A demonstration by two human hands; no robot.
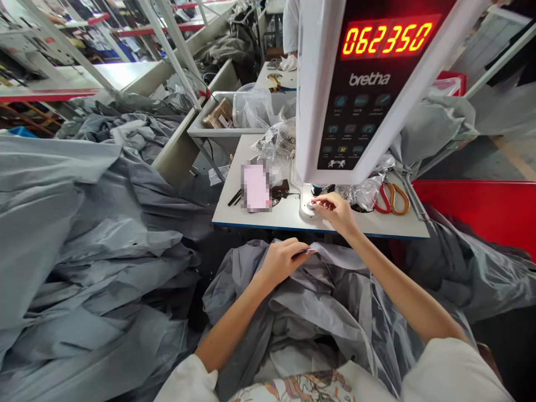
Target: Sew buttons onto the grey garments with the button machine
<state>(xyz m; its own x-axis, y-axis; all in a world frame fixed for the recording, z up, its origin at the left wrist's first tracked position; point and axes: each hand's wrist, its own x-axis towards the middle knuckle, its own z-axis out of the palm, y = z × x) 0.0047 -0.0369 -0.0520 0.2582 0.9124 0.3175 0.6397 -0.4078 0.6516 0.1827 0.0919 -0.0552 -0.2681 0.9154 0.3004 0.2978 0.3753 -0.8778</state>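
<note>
My left hand [285, 258] is closed on the edge of grey fabric [318, 296] that lies bunched across my lap. Higher and to the right, my right hand [335, 209] reaches over the white table, its thumb and fingertips together at the round metal part on the base of the white machine [309, 207]. Whatever may be between those fingertips is too small to make out. The machine's head [355, 89] hangs above that hand, with a red lit display reading 062350.
Scissors with red and orange handles [391, 199] lie right of my right hand. Left of the machine is a pink rectangular item [256, 187], partly blurred. Plastic bags [278, 142] sit behind it. Grey fabric piles [84, 268] fill the left. A red surface [481, 215] is at right.
</note>
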